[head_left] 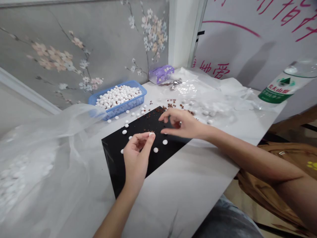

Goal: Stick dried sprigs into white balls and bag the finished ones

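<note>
My left hand (138, 152) pinches a small white ball (152, 134) between thumb and fingertips, above a black board (158, 162). Just right of it, my right hand (182, 123) hovers over the board with thumb and fingers apart; nothing shows between them. Several more white balls lie loose on the board, one white ball (165, 142) below my right hand and another white ball (156, 150) by my left thumb. Small reddish-brown star-shaped pieces (170, 105) are scattered at the board's far end, partly hidden behind my right hand.
A blue basket (116, 110) full of white balls stands by the wall. On the left, a clear plastic bag (74, 132) holds more balls. Behind are a purple tissue pack (161, 74) and crumpled plastic bags (218, 87). A large bottle (279, 86) stands at the right edge of the white table (173, 191).
</note>
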A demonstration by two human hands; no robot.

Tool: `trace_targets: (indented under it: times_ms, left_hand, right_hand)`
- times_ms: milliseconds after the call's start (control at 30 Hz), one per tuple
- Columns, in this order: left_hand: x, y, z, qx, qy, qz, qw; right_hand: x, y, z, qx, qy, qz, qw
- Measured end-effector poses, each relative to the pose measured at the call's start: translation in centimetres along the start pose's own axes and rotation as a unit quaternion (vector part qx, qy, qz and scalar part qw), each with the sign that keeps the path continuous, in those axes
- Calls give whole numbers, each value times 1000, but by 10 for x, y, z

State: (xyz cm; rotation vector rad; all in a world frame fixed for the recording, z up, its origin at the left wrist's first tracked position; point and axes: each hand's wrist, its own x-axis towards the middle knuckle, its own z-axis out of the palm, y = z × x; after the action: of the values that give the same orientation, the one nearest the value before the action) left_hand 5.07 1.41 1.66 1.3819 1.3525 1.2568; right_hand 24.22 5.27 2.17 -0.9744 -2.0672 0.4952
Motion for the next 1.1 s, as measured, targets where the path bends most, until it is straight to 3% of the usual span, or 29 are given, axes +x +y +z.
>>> trace_targets:
  times_ms: [67,133,233,300,400,533,867,1000,1100]
  left_hand:
    - [12,8,-16,123,-57,17,991]
    - [23,15,-35,285,-116,23,951]
    - [36,21,-58,451,-116,9,885]
    - [40,22,-67,489,-103,-6,866]
    - [42,23,-72,510,-113,-42,852]
    - [42,21,-75,528,-134,-76,835]
    - [45,10,-77,550,-110,-31,828]
    - [46,0,-71,535,-83,57,839]
    - [48,-12,-69,533,-96,118,833]
  right_hand:
    - [3,10,-19,-100,0,83,991]
    - [3,22,-36,-204,-5,185,961]
    - [0,38,-49,-281,-73,320,902]
    - [-1,46,-49,-288,-118,353,882]
    - [-2,53,-41,-276,-145,347,884]
    - [-1,56,-32,-287,-134,305,898]
    - [1,45,-26,-231,-106,309,917]
    - [2,45,-25,-255,-105,313,909]
    - [1,47,-25,-277,-88,311,905]
